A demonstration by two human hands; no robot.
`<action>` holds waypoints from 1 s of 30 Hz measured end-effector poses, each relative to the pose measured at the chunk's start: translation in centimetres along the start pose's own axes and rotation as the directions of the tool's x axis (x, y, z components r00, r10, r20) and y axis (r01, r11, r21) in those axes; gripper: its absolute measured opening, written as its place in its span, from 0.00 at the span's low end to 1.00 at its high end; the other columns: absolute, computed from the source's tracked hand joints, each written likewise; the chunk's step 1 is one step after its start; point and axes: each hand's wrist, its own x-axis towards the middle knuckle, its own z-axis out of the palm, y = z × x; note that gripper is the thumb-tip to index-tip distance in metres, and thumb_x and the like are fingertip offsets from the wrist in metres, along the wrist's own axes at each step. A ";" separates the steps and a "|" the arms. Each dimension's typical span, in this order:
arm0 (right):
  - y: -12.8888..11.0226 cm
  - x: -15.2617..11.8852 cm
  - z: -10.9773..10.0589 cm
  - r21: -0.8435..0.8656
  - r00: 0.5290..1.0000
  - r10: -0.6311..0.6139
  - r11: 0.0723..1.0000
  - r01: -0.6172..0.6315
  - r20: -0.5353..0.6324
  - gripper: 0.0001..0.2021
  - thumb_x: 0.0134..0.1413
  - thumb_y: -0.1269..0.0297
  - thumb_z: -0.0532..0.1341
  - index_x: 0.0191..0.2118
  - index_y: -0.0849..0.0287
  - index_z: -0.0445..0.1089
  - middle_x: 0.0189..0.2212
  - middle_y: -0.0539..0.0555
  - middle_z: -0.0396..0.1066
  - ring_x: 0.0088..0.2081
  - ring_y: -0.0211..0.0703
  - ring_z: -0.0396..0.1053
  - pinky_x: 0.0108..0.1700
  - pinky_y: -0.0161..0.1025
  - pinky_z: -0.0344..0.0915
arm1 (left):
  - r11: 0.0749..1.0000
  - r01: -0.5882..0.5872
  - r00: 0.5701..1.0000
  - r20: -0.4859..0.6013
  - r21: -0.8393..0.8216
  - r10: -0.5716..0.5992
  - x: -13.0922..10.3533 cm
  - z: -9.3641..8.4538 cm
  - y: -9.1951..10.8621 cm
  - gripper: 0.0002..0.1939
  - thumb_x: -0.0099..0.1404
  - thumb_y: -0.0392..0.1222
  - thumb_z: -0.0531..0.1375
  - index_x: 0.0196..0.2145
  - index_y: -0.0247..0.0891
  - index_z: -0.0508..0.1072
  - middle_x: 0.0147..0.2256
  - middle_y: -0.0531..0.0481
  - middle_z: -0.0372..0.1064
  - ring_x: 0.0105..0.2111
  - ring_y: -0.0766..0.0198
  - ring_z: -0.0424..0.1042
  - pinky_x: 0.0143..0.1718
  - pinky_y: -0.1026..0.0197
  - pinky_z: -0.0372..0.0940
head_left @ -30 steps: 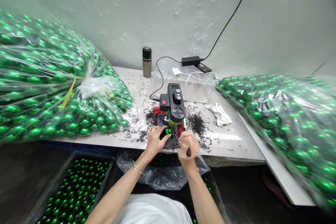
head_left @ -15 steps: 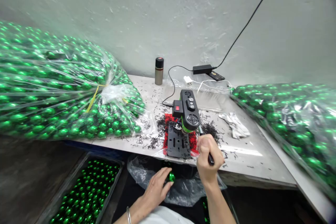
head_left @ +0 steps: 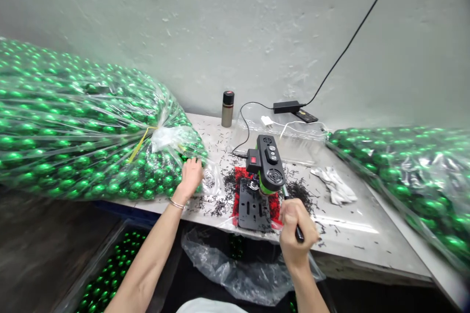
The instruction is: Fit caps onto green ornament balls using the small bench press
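Observation:
My right hand [head_left: 298,227] is wrapped around the black-tipped lever handle [head_left: 300,234] of a small black and green bench press [head_left: 270,166]. Under the press head lies a black slotted base plate [head_left: 253,210] on a red mat [head_left: 240,173]. My left hand [head_left: 192,176] reaches to the near-right end of a large clear plastic bag [head_left: 91,127] filled with shiny green balls. Its fingertips are partly hidden among the balls there, so whether it grips one cannot be seen. A bracelet circles the left wrist.
Small black scraps [head_left: 299,195] litter the table around the press. White gloves [head_left: 336,186], a flask [head_left: 227,109], a power adapter [head_left: 287,107] and a second bag of green balls [head_left: 414,171] are also there. Below hang a clear plastic sheet [head_left: 220,264] and a bin of green balls [head_left: 110,269].
My left hand has moved from below the table's front edge, where it was beside a green ball, up and left to the bag. My right hand keeps hold of the lever.

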 end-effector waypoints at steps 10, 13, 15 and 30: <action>0.3 -0.4 0.1 0.027 1.000 -0.011 1.000 0.011 -0.017 0.15 0.62 0.76 0.52 0.24 0.56 0.57 0.22 0.48 0.59 0.26 0.36 0.60 0.29 0.38 0.57 | 0.986 -0.131 0.989 0.057 -0.105 0.137 2.3 1.1 0.1 0.09 0.62 0.37 0.63 0.41 0.34 0.77 0.39 0.37 0.78 0.44 0.46 0.75 0.50 0.50 0.64; 0.3 -0.5 0.1 0.022 1.000 -0.014 1.000 0.015 -0.004 0.15 0.62 0.76 0.52 0.24 0.56 0.56 0.22 0.48 0.59 0.26 0.37 0.60 0.29 0.38 0.57 | 0.961 -0.121 0.993 -0.041 -0.249 0.114 1.0 0.6 0.1 0.16 0.65 0.42 0.60 0.50 0.35 0.75 0.44 0.38 0.77 0.46 0.48 0.75 0.49 0.50 0.65; 0.4 -0.6 0.0 0.015 1.000 -0.007 1.000 0.007 -0.001 0.15 0.62 0.75 0.52 0.24 0.56 0.57 0.23 0.49 0.60 0.26 0.37 0.60 0.28 0.38 0.57 | 0.846 -0.072 0.996 -0.087 -0.528 0.030 -0.7 0.0 0.4 0.21 0.66 0.46 0.60 0.54 0.36 0.73 0.43 0.41 0.77 0.42 0.51 0.75 0.45 0.52 0.68; 0.0 -0.4 0.0 -0.047 1.000 -0.021 0.999 0.022 0.023 0.15 0.63 0.75 0.51 0.24 0.56 0.57 0.23 0.48 0.61 0.27 0.37 0.61 0.30 0.38 0.58 | -0.109 0.468 0.882 0.455 -0.877 0.125 -11.1 3.7 10.2 0.26 0.61 0.48 0.66 0.54 0.36 0.73 0.43 0.43 0.78 0.39 0.58 0.79 0.42 0.56 0.74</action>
